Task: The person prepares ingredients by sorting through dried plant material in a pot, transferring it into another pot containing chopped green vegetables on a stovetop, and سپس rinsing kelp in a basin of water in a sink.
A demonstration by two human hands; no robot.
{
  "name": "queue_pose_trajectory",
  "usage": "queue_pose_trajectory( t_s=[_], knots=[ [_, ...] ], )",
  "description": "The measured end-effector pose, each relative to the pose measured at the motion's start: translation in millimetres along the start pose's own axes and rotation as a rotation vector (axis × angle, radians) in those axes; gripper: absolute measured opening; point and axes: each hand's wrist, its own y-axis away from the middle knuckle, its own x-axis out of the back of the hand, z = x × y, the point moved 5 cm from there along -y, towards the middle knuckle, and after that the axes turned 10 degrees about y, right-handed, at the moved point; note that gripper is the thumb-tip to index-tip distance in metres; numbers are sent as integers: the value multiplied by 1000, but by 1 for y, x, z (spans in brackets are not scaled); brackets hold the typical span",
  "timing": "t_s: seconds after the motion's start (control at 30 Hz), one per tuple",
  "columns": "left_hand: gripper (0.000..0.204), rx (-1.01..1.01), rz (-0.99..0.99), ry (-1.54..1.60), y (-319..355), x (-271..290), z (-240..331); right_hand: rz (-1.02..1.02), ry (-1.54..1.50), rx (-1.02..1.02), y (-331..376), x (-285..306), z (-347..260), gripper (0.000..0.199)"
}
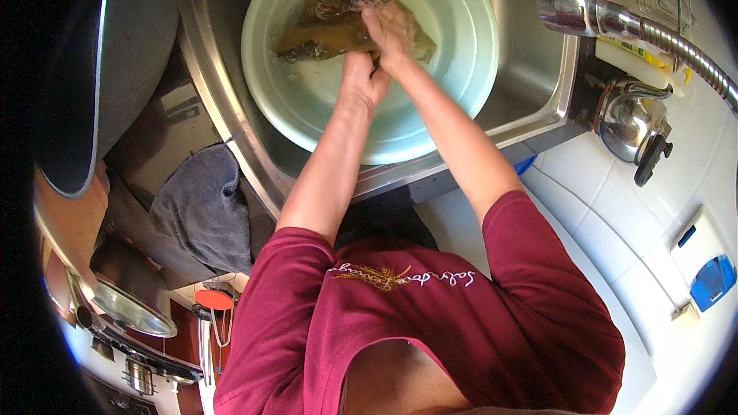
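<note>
A pale green round basin (461, 69) sits in a steel sink (530, 84) and holds water. In the water lies a wet brown patterned cloth (330, 11). My left hand (360, 77) and my right hand (392, 34) are pressed together over the cloth's right part, both closed on its fabric, with the right hand partly under water. My two bare forearms reach up from the maroon shirt at the bottom of the view.
A chrome tap with a flexible hose (615, 19) hangs over the sink's right side. A steel kettle (630, 119) stands on the white tiled counter at right. A grey towel (201, 207) lies at the sink's left edge, and pots (131, 296) sit lower left.
</note>
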Motion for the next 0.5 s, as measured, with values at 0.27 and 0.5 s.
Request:
queue_pose_trajectory(
  t_s=[0.27, 0.5],
  knots=[
    [63, -101, -466, -4, 3, 24, 6, 28, 177, 241, 46, 1, -55, 70],
    [37, 47, 51, -77, 1, 18, 6, 148, 349, 363, 59, 12, -9, 45]
  ],
)
